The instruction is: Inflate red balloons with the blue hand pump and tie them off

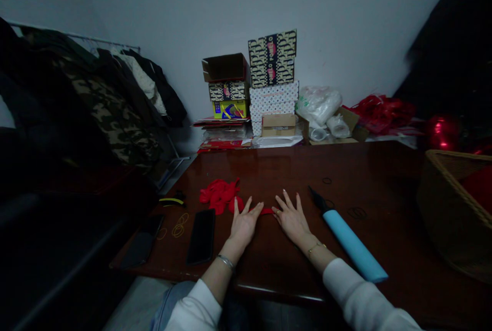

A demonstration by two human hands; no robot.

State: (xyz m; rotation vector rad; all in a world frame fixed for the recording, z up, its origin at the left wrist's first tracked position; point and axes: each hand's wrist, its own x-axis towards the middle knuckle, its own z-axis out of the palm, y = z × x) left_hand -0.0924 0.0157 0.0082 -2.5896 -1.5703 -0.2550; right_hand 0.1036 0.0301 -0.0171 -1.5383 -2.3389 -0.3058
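Left hand (pixel 243 222) and right hand (pixel 291 218) flat, fingers spread, gripping nothing, pressing red strip (pixel 266 211) onto desk (pixel 269 259). Judgement: even pressure, strip taut, keeps it flat.

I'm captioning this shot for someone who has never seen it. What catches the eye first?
Two hands, left hand and right hand, lie flat at the middle of the dark table, touching a red strip. A pile of red balloons lies left, a light blue pump right.
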